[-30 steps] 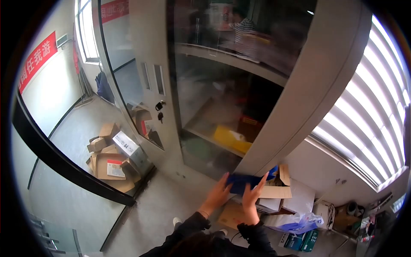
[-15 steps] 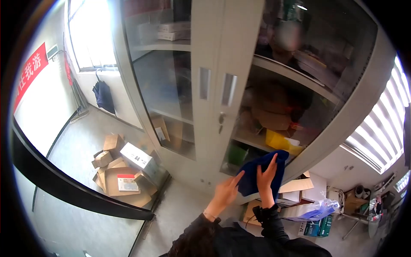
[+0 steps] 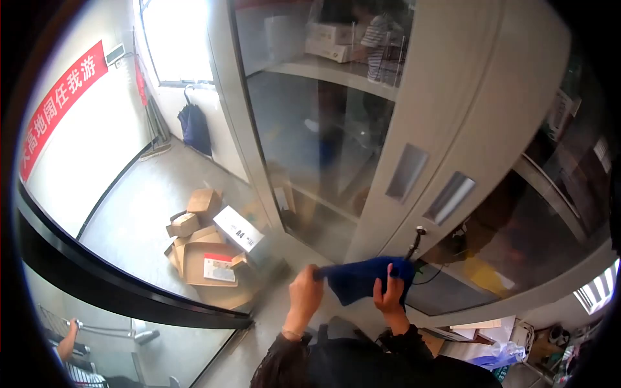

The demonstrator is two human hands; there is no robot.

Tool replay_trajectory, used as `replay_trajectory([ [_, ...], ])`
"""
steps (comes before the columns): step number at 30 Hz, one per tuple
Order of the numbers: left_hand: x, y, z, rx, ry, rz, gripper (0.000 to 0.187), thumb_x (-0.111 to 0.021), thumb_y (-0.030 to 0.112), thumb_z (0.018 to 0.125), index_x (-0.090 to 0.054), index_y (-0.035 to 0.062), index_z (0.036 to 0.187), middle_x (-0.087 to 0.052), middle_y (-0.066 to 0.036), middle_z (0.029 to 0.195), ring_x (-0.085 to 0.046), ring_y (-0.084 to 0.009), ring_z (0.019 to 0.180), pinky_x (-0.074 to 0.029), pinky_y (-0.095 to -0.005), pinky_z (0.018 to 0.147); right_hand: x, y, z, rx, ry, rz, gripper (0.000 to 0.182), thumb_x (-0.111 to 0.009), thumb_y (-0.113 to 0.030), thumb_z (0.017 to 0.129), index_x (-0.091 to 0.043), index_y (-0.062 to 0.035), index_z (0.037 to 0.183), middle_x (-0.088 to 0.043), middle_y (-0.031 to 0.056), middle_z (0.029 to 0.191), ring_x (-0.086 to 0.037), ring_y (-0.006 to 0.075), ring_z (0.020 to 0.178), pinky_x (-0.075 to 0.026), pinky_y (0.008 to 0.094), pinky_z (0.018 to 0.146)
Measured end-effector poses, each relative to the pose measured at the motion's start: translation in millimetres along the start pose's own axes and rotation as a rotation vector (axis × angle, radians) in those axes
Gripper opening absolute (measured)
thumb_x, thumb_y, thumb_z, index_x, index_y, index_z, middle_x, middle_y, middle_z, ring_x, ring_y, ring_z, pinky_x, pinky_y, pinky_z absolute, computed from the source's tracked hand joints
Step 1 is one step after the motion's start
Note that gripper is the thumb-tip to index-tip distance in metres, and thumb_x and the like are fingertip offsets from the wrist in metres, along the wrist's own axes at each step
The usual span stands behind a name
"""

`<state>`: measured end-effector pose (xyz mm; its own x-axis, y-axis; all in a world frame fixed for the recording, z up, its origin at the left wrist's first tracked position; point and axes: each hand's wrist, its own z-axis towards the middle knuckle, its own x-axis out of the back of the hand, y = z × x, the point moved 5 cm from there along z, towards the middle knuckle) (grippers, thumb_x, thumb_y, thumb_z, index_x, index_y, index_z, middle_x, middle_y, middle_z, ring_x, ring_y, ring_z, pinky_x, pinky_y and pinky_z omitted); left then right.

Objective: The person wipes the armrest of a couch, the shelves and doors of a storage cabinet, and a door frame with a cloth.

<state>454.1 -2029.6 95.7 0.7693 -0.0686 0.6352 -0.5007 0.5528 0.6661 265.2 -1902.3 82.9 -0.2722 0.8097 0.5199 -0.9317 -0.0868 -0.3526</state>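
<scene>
A dark blue cloth [image 3: 352, 279] is stretched between my two hands, in front of the lower part of a grey cabinet [image 3: 414, 123] with glass doors. My left hand [image 3: 305, 294] is closed around the cloth's left end. At the right end, my right hand [image 3: 390, 294] grips the cloth with some fingers pointing up along its front. Just above the cloth, a key [image 3: 414, 244] hangs from the lock in the cabinet door. Two recessed handles, a left one [image 3: 407, 173] and a right one [image 3: 449, 197], lie higher up.
Cardboard boxes [image 3: 207, 258] and a white A4 box [image 3: 238, 228] lie on the floor at left. A dark curved frame [image 3: 129, 278] crosses the lower left. An umbrella [image 3: 195, 129] hangs under the window. Plastic bags [image 3: 501, 355] lie at lower right.
My left hand has moved left and now holds the cloth's end, pulling it out wide. The view has turned, so the cabinet's left door fills more of it.
</scene>
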Motion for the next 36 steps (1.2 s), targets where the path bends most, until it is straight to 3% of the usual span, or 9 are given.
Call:
replay_trajectory([
  [9,8.2,-55.1,86.6,0.491,-0.048,-0.641,0.010,-0.048,0.004,0.089,-0.044,0.0009,0.098,-0.064,-0.013,0.071,-0.064,-0.0273,0.055,-0.046,-0.0359,0.047,-78.1,-42.7,73.3,0.102,0.034,-0.039,0.045,-0.059,-0.002,0.081,-0.053,0.0028,0.125,-0.058,0.0127,0.068,-0.055,0.0292,0.051,-0.044,0.0366,0.047],
  [13,40.3,-59.2,150.3,0.159,0.198,-0.845,0.014,-0.044,-0.001,0.090,-0.038,0.0042,0.102,-0.055,-0.009,0.087,-0.054,-0.0127,0.075,-0.044,-0.0252,0.067,-82.6,-85.1,149.4,0.136,0.102,-0.149,0.046,-0.060,0.000,0.079,-0.054,0.0025,0.124,-0.059,0.0130,0.071,-0.055,0.0289,0.053,-0.044,0.0354,0.050],
  [16,88.5,-26.4,210.4,-0.148,0.313,-0.970,0.024,-0.043,-0.002,0.089,-0.036,0.0047,0.111,-0.041,-0.005,0.097,-0.040,-0.0108,0.088,-0.034,-0.0250,0.084,-80.0,-110.9,216.8,0.076,0.175,-0.289,0.047,-0.059,-0.001,0.080,-0.050,0.0097,0.124,-0.060,0.0221,0.115,-0.059,0.0371,0.092,-0.046,0.0390,0.082],
  [20,120.1,20.7,270.9,-0.661,0.434,-0.667,0.040,-0.054,0.005,0.087,-0.036,-0.0048,0.121,-0.043,-0.019,0.116,-0.045,-0.0291,0.115,-0.032,-0.0394,0.102,-60.8,-159.9,320.9,0.116,0.374,-0.389,0.057,-0.059,-0.003,0.080,-0.040,0.0099,0.133,-0.051,0.0236,0.129,-0.052,0.0390,0.107,-0.040,0.0408,0.093],
  [23,135.2,67.8,287.1,-0.710,0.540,-0.304,0.043,-0.063,0.018,0.081,-0.046,-0.0036,0.114,-0.049,-0.028,0.113,-0.047,-0.0469,0.106,-0.035,-0.0558,0.097,-64.3,-176.9,347.2,0.131,0.579,-0.469,0.053,-0.059,-0.008,0.079,-0.046,0.0057,0.128,-0.054,0.0242,0.125,-0.058,0.0394,0.099,-0.047,0.0398,0.084],
  [25,91.4,35.3,291.3,-0.737,0.540,-0.238,0.048,-0.060,0.030,0.082,-0.052,-0.0060,0.112,-0.052,-0.027,0.113,-0.049,-0.0497,0.103,-0.035,-0.0608,0.094,-96.0,-161.2,334.3,0.035,0.445,-0.521,0.062,-0.054,-0.013,0.083,-0.033,0.0095,0.137,-0.041,0.0278,0.137,-0.043,0.0464,0.119,-0.033,0.0459,0.102],
  [27,55.5,-7.9,277.9,-0.707,0.590,-0.052,0.052,-0.058,0.038,0.081,-0.057,-0.0050,0.111,-0.057,-0.025,0.111,-0.054,-0.0461,0.098,-0.038,-0.0582,0.090,-139.6,-132.7,290.4,-0.079,0.246,-0.510,0.058,-0.056,-0.020,0.083,-0.039,0.0092,0.130,-0.045,0.0314,0.130,-0.050,0.0480,0.105,-0.041,0.0486,0.089],
  [29,23.4,-62.2,253.5,-0.755,0.433,-0.070,0.055,-0.061,0.027,0.080,-0.047,-0.0088,0.119,-0.046,-0.030,0.127,-0.043,-0.0459,0.120,-0.027,-0.0607,0.103,-176.4,-119.0,241.1,-0.213,0.038,-0.456,0.037,-0.059,-0.023,0.083,-0.055,0.0031,0.108,-0.059,0.0209,0.089,-0.058,0.0390,0.074,-0.047,0.0456,0.063],
  [36,39.3,-118.0,243.7,-0.665,0.287,-0.008,0.046,-0.065,0.025,0.074,-0.053,-0.0038,0.107,-0.053,-0.026,0.116,-0.048,-0.0435,0.111,-0.032,-0.0594,0.100,-218.8,-125.3,194.8,-0.138,-0.155,-0.391,0.035,-0.057,-0.011,0.082,-0.056,-0.0071,0.117,-0.061,0.0126,0.079,-0.060,0.0310,0.065,-0.049,0.0405,0.057],
])
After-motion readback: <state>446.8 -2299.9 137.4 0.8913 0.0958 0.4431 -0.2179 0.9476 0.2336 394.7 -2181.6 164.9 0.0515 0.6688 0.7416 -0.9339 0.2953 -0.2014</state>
